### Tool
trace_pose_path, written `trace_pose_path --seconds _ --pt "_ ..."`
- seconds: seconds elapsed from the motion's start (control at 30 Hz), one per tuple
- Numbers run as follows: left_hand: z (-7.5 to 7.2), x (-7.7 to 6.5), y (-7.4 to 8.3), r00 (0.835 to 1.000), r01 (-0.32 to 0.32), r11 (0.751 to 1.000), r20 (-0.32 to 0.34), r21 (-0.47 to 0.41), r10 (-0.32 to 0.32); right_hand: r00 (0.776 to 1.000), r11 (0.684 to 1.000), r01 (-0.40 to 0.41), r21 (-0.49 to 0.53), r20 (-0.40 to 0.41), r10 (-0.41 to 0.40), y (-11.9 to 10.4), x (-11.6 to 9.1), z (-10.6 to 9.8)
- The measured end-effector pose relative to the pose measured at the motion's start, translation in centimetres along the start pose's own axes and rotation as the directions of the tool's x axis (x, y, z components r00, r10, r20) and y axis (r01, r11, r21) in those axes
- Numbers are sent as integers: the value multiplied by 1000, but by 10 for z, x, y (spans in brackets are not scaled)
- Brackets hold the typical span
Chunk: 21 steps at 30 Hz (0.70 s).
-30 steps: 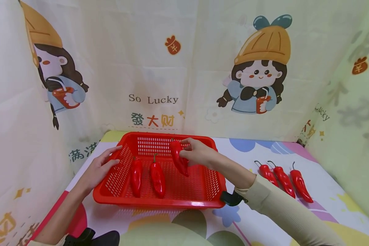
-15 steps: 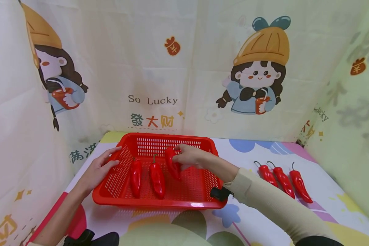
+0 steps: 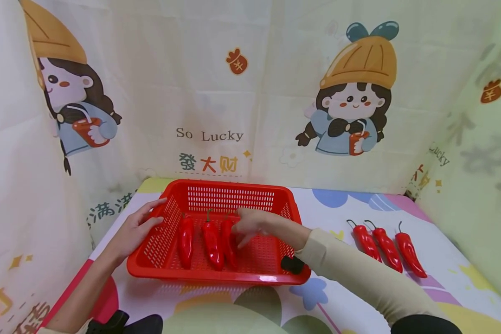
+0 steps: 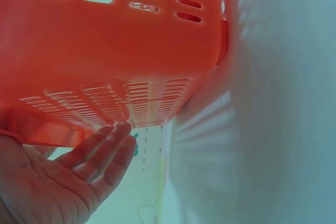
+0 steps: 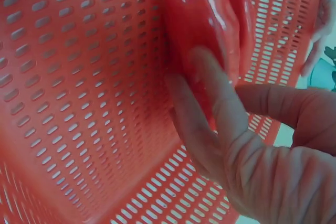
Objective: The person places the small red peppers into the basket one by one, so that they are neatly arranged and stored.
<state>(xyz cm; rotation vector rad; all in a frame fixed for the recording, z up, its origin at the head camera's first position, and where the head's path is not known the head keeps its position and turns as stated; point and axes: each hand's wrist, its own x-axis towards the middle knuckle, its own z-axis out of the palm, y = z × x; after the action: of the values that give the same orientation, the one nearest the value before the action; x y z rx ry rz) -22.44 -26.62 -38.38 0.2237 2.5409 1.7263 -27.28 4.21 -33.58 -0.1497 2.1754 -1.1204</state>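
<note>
My right hand (image 3: 250,225) reaches down into a red plastic basket (image 3: 158,273). Its fairly straight fingers (image 5: 226,103) touch a glossy red chili pepper (image 3: 228,243), which lies close beside a second red pepper (image 3: 213,243) with a green stem. A third pepper (image 3: 186,241) lies to the left in the same basket. At the basket's left side, my left hand (image 3: 135,229) rests with thumb and index finger over the rim. In the left wrist view, its other fingers (image 4: 113,156) lie nearly straight against the slotted outer wall.
Three more red peppers (image 3: 386,248) with dark curved stems lie side by side on the patterned tablecloth (image 3: 317,213), right of the basket. Printed cloth (image 3: 267,93) hangs around the back and sides of the table.
My right hand has lowered a pepper leftward into the basket, next to the middle one, and its fingers have loosened. My left hand has stayed at the rim.
</note>
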Motion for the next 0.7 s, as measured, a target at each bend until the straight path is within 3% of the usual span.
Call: trace_pose_path --seconds 0.17,0.43,0.7 --pt "0 0 0 1000 2 1000 1 4 -2 998 1000 1 31 59 -3 -1 0 5" --pt "1 0 1 1000 6 1000 -5 14 -6 992 999 -11 -51 124 17 -3 -6 3" --pt "1 0 0 1000 -2 1000 -4 12 2 998 987 66 -149 22 -63 -8 -13 -5"
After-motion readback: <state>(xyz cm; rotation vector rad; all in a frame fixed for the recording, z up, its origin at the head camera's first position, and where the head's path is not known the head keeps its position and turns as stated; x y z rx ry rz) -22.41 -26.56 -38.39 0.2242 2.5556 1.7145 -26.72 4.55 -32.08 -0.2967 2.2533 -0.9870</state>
